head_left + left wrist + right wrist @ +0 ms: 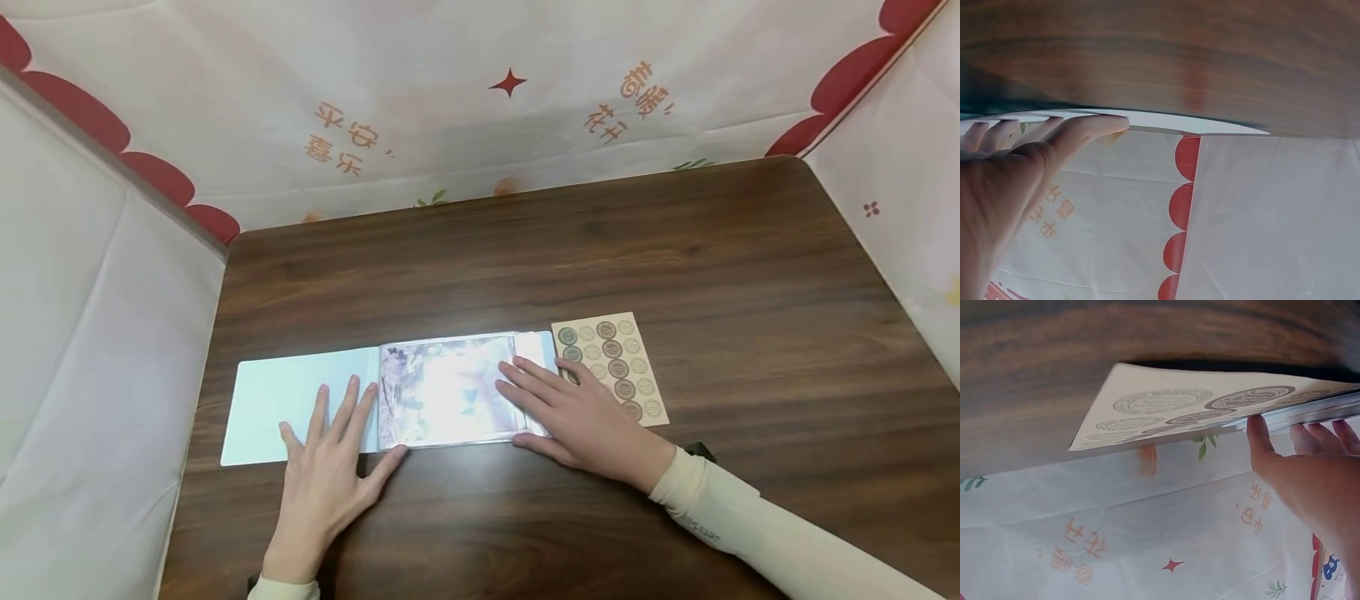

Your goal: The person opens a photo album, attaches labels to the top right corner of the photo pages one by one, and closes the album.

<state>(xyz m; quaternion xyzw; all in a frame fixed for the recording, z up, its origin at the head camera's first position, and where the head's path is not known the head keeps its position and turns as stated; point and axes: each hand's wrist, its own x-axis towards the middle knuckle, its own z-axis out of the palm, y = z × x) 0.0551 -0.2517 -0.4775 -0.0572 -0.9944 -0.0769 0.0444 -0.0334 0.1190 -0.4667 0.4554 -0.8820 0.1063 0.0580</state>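
A pale blue booklet [288,404], like a small photo album, lies opened flat on the table. On its right part a clear glossy sleeve [442,392] covers a picture, partly washed out by glare. My left hand [326,479] rests with spread fingers on the pale blue cover, its thumb by the sleeve's lower edge. My right hand [577,412] lies over the sleeve's right end with fingers extended. Under that hand's outer side is a beige sheet of round stamp-like stickers [651,408], partly hidden. In the right wrist view the sheet [1147,412] sits beside the little finger.
The dark wooden table [480,267] extends behind and to the right of the booklet. White printed fabric [450,100] with red scallops and orange characters stands at the back and on both sides.
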